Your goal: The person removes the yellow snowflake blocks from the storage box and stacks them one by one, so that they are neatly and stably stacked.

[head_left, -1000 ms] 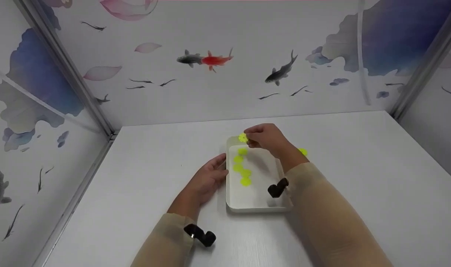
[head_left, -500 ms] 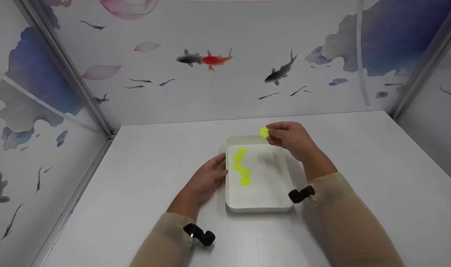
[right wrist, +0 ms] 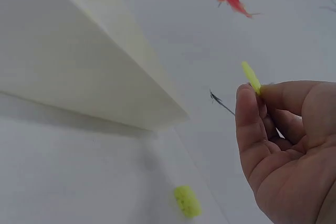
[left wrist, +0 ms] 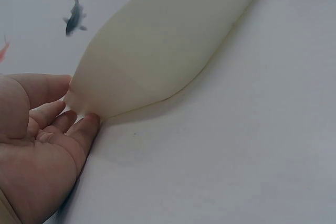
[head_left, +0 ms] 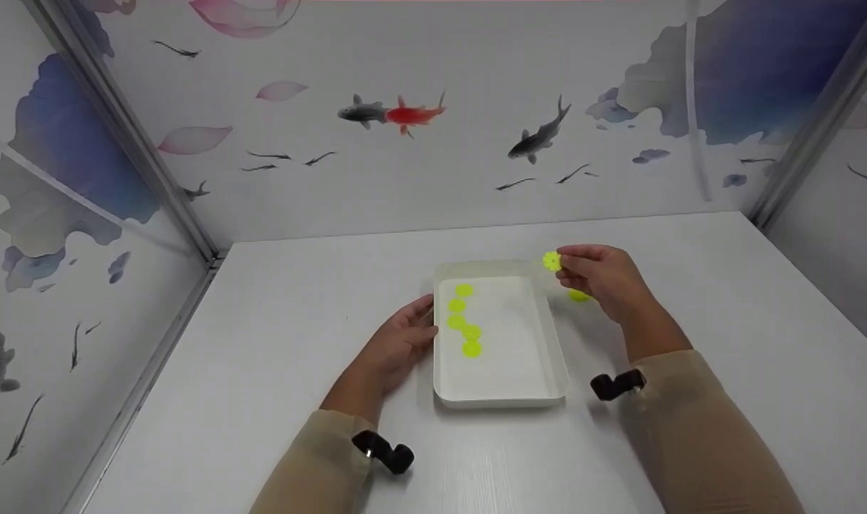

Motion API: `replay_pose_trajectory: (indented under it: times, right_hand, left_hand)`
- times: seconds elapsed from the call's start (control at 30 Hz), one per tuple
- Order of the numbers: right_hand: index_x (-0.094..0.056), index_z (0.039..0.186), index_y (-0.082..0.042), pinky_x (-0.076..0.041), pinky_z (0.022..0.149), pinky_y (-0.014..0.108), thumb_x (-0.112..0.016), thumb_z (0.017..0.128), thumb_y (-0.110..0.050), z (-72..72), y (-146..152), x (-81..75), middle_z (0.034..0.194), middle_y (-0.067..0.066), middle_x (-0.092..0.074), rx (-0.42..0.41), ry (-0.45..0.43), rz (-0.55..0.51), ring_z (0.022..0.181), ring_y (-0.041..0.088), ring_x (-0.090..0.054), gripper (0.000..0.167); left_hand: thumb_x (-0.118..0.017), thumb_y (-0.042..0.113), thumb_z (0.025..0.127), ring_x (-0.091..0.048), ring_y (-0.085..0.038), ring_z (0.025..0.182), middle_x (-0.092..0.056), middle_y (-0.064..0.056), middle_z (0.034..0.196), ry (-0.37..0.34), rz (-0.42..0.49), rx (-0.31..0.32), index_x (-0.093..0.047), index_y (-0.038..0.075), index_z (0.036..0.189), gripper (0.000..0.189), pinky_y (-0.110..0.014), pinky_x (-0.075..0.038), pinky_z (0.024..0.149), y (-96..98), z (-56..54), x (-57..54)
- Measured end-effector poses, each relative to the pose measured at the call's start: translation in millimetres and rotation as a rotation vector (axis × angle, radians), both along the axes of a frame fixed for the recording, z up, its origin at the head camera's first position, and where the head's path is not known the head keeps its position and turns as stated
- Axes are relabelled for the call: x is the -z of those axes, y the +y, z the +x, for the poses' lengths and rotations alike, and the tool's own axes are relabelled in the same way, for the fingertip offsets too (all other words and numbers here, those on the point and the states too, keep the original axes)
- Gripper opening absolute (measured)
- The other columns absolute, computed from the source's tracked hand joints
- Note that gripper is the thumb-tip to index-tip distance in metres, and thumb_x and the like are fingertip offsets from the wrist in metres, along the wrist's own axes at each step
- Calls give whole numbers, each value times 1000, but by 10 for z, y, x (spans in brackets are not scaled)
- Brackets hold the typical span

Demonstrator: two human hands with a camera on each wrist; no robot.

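Thumb and forefinger of my right hand (head_left: pixel 604 278) pinch a thin bright-yellow disc with a notched rim (head_left: pixel 551 261), off the tray's back right corner. The right wrist view shows this disc edge-on. A shallow white rectangular tray (head_left: pixel 508 378) lies lengthwise on the table. Along its left half, several yellow discs (head_left: pixel 472 348) form a crooked line, some touching or overlapping. My left hand (head_left: pixel 401 346) rests at the tray's left side, its fingertips and thumb against the outer wall. That contact also shows in the left wrist view, with the fingers (left wrist: pixel 84 129) extended to the wall.
Below the right hand on the white table (head_left: pixel 297 321) lies another yellow piece (head_left: pixel 579 295), partly hidden. In the right wrist view, that bumpy yellow piece (right wrist: pixel 187 201) sits close to the tray's corner. Fish-printed panels (head_left: pixel 419 178) enclose the back and sides.
My right hand has moved right with the yellow disc, from the tray's back left corner to beyond its right side. The left hand, tray and discs inside have stayed put.
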State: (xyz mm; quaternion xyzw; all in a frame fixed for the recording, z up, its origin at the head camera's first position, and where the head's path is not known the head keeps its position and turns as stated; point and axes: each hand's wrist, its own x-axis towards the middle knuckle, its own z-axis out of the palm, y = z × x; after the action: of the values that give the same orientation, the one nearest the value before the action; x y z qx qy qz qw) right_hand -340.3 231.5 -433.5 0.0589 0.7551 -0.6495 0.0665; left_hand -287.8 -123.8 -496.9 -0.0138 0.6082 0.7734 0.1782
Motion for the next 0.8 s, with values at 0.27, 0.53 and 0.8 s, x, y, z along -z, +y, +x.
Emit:
replay_pose_trajectory:
  times: [0.27, 0.53, 0.8]
  right_hand:
    - [-65, 141, -10, -61, 97, 20, -68, 106, -31, -12, 276, 106, 132, 3, -66, 23, -38, 11, 107, 13, -71, 41]
    - [-61, 147, -9, -60, 100, 19, -66, 107, -31, -39, 423, 262, 142, 6, -59, 28, -84, 28, 111, 13, -70, 45]
    - [-62, 148, -12, -60, 97, 20, -67, 107, -30, -45, 503, 400, 148, 10, -57, 56, -141, 110, 112, 15, -69, 45]
  left_hand:
    - [-62, -2, 101, -32, -20, 165, -37, 1, 175, 8, 3, 2, -39, 15, 167, 72, -42, -32, 134, 5, -2, 11]
    - [-62, -1, 102, -32, -20, 165, -36, 1, 176, 6, -17, 1, -39, 17, 167, 71, -41, -33, 133, 5, -1, -1]
    - [-63, -1, 102, -32, -19, 165, -36, 2, 176, -2, -35, -5, -40, 18, 166, 71, -40, -34, 133, 19, 13, -22]
